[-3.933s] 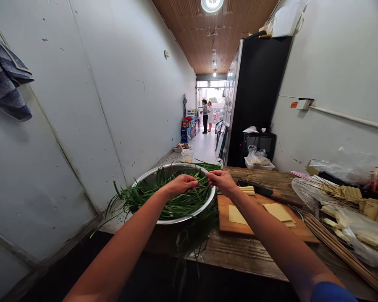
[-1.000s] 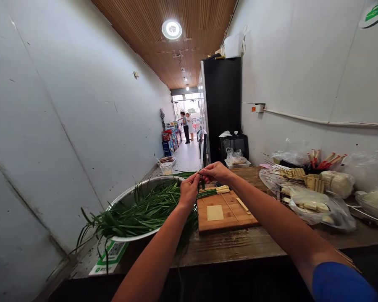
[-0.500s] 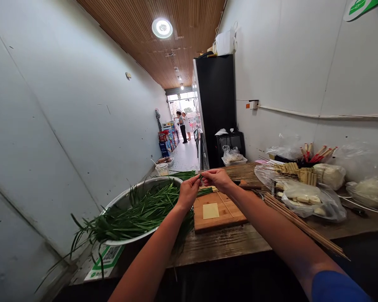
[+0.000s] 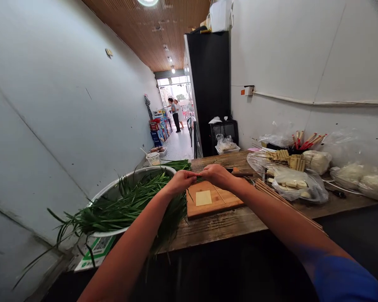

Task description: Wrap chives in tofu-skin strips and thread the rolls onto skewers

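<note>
My left hand [image 4: 182, 181] is closed in a pinch, fingertips meeting those of my right hand [image 4: 216, 175] above the far part of a wooden cutting board [image 4: 219, 209]. A few green chive leaves show at the fingers and trail under my left hand; most of what is pinched is hidden. On the board lie a square pale yellow tofu sheet [image 4: 203, 198] and a thin bamboo skewer [image 4: 219, 194]. Left of the board, a big metal basin [image 4: 102, 193] holds a heap of long green chives [image 4: 138, 205], some hanging over its rim.
A knife [image 4: 241, 172] lies behind my right wrist. Bamboo skewers [image 4: 286, 203] lie right of my forearm, near skewered tofu rolls [image 4: 296, 162] and plastic bags of food [image 4: 292, 184]. A lidded tub [image 4: 153, 158] stands behind the basin. Two people [image 4: 175, 114] stand far off by the doorway.
The view has tilted down and shifted right, so everything sits higher and further left. My hands stay together, fingertips still meeting; my right hand has turned more back-up.
</note>
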Tool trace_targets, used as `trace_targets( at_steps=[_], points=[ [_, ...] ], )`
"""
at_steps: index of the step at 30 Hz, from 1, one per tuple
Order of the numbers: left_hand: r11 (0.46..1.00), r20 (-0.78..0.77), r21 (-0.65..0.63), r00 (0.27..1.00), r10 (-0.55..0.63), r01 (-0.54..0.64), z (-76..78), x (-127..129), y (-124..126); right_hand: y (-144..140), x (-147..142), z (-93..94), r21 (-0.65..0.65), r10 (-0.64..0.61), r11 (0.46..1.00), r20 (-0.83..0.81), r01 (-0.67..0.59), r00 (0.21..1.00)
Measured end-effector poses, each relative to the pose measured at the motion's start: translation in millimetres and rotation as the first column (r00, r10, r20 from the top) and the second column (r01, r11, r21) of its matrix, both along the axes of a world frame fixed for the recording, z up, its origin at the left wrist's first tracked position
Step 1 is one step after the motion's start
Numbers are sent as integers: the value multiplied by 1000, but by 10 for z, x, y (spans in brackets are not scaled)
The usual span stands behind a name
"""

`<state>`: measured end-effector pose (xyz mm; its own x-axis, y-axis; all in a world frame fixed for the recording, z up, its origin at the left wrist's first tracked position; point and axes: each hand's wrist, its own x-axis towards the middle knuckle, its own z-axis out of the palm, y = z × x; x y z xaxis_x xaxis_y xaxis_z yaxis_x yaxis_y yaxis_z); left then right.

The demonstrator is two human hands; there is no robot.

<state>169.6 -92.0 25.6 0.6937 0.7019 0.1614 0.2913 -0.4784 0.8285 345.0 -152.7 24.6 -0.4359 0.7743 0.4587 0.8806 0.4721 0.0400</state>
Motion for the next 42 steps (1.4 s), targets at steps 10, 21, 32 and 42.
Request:
trace_targets(
  at_steps=[10,21,32,42],
  points=[
    [946,29,297,991,128,-131,-987,-26,135,149,48,-999,-94,-45,995,-156,30,987],
    [775,-73,632,994,83,-18,-1492,-38,315,268,113,-1498,21,31,999,-9,-31,999],
    [756,5,655,1000,12,-12,-1552,-20,343,142,456,-1317,-52,-28,999,-435,6,900],
    [716,45,696,992,-115,52,-1553,60,388,98,391,-1488,-36,53,997,-403,-73,914]
  ],
)
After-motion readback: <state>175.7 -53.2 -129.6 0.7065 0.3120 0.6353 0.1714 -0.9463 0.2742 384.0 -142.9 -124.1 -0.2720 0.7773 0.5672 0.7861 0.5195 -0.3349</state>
